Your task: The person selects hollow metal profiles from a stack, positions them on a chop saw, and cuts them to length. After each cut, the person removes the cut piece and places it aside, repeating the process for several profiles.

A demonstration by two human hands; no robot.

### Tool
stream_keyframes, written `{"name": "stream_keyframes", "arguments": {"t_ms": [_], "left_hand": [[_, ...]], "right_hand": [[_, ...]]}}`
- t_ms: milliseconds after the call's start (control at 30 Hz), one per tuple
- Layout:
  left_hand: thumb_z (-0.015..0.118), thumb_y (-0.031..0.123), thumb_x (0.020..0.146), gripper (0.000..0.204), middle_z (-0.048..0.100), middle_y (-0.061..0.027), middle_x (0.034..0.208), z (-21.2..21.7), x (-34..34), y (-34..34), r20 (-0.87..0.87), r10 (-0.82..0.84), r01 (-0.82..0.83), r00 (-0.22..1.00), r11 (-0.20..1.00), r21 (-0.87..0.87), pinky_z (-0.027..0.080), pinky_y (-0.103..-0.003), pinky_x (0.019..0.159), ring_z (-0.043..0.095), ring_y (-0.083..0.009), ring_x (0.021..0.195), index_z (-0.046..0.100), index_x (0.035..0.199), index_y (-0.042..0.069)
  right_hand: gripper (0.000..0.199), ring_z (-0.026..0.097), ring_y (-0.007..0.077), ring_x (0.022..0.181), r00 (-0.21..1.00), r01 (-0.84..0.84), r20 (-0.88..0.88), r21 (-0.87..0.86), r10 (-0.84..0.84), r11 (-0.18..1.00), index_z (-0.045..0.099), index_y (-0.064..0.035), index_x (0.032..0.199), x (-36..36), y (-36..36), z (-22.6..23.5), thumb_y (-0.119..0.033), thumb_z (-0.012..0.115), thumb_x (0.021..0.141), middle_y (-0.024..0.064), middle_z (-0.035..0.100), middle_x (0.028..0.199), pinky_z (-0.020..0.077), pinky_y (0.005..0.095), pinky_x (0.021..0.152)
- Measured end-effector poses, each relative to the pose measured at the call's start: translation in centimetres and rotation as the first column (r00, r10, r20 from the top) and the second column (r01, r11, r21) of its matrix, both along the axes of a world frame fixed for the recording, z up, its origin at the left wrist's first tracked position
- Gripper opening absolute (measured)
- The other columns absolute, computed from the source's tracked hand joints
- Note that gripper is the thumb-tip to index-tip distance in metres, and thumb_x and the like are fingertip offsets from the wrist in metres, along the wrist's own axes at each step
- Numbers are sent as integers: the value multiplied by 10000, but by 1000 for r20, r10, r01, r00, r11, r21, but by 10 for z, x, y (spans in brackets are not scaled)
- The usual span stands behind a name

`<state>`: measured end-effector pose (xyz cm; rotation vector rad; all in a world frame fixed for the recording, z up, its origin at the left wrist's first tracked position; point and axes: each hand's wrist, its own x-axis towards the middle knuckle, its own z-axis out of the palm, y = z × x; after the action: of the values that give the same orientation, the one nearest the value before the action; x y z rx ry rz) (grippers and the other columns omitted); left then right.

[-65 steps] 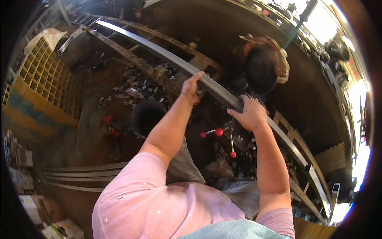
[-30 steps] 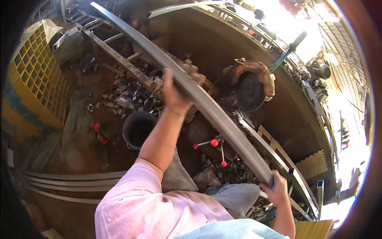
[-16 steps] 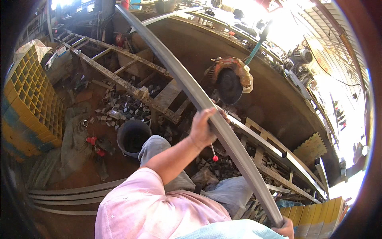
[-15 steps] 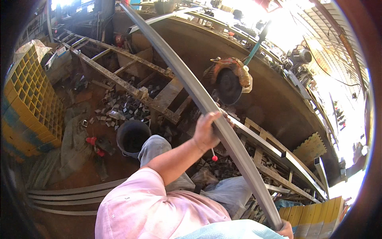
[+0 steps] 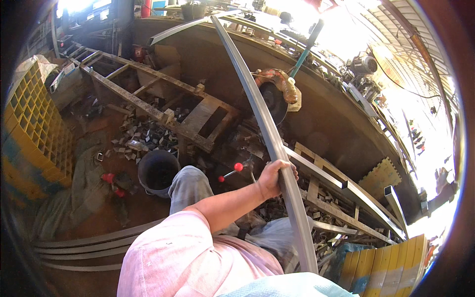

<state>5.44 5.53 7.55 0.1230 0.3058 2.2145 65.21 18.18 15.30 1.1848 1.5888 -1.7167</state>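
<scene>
A long grey metal tube (image 5: 260, 106) slants across the view, from the back edge down to my lap. My left hand (image 5: 277, 179) is closed around its lower middle. My right hand is out of sight; light blue cloth (image 5: 292, 286) lies near the tube's lower end. Behind the tube, partly covered by it, stands a cut-off saw (image 5: 284, 86) with a dark disc and an orange-red guard. Just left of my hand is a clamp handle with red ball knobs (image 5: 238, 167).
A long metal frame (image 5: 133, 94) runs off to the far left. Below it lie small tube offcuts (image 5: 136, 136) and a black bucket (image 5: 158, 173). Yellow stacked tubes (image 5: 37, 133) stand at the left, more yellow pieces (image 5: 383, 262) at the lower right. Another tube (image 5: 366, 200) lies at the right.
The tube's far end has swung right and its near end left, so it stands steeper. My left hand has moved right and nearer with it. My right hand has gone out of view.
</scene>
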Motion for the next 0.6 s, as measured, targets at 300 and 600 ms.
{"name": "stream_keyframes", "arguments": {"t_ms": [300,600], "left_hand": [[686,402,919,368,669,-111,884,-9,-91,19,-44,30,-35,999,993,-117,597,-468,793,692,-284,830,651,1074,70],[792,579,914,1022,568,-257,1405,9,-168,13,-566,385,-647,730,656,-389,481,-423,1116,605,-352,1269,337,1540,-88]], "right_hand": [[586,747,215,1037,973,126,-177,-131,-148,983,671,53,1344,-97,-53,32,-29,852,793,110,779,1175,605,375,905],[256,748,223,789,996,38,-83,344,-10,938,711,31,1148,-267,-71,36,-210,678,1070,101,764,920,610,375,724]]}}
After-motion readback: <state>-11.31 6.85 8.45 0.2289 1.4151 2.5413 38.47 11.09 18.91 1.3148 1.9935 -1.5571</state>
